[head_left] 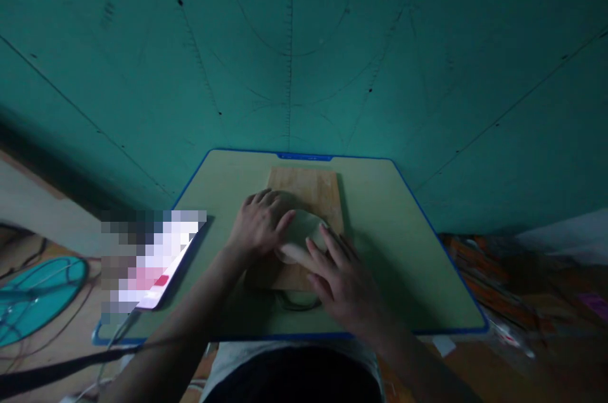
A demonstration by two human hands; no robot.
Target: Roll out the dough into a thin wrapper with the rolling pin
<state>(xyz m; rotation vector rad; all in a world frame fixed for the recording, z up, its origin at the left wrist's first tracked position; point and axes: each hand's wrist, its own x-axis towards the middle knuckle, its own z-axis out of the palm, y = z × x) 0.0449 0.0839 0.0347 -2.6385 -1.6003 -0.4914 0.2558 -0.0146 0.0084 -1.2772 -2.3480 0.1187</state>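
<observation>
At the wooden board's [304,181] near right, the right hand's [344,279] loosely spread fingers meet a pale round sheet [306,225] lying mid-board, seemingly light, soft and best held by its rim, while board-left the left hand's [260,223] fingers lie together, whether pinching I cannot tell.

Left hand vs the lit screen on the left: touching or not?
Apart. The head view shows a strip of bare tabletop between the left hand and the lit screen.
</observation>
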